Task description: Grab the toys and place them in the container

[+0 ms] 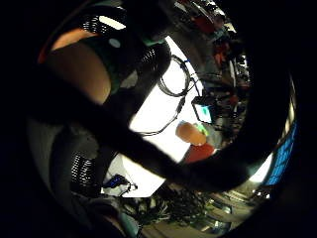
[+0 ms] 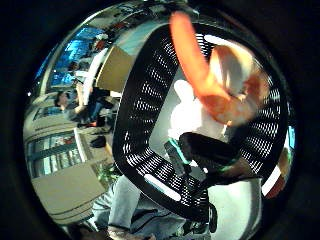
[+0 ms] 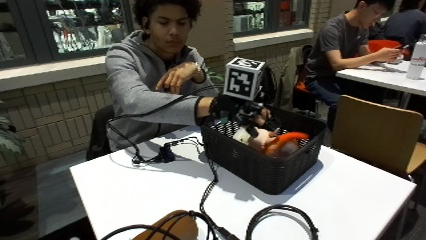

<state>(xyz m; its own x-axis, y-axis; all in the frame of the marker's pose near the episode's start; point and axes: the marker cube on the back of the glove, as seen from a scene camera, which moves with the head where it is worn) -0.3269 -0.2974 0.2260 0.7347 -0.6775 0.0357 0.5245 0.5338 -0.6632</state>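
From the outside view, my gloved right hand (image 3: 241, 116) reaches over the near rim of a black slatted basket (image 3: 266, 167) on the white table. Its fingers curl down onto an orange and white soft toy (image 3: 274, 141), which hangs at rim height inside the basket. The thumb side palm view looks down into the basket (image 2: 145, 100), with the toy (image 2: 220, 85) close to the palm and a black-gloved finger (image 2: 210, 150) curled beside it. The basket's white floor shows under the toy. A dark curled finger crosses the little finger side palm view.
Black cables (image 3: 200, 205) trail over the white table (image 3: 126, 185) from the hand to the front edge. A brown rounded object (image 3: 166, 227) lies at that edge. The person's bare hand (image 3: 174, 76) is raised at the chest. A wooden chair (image 3: 376, 132) stands to the right.
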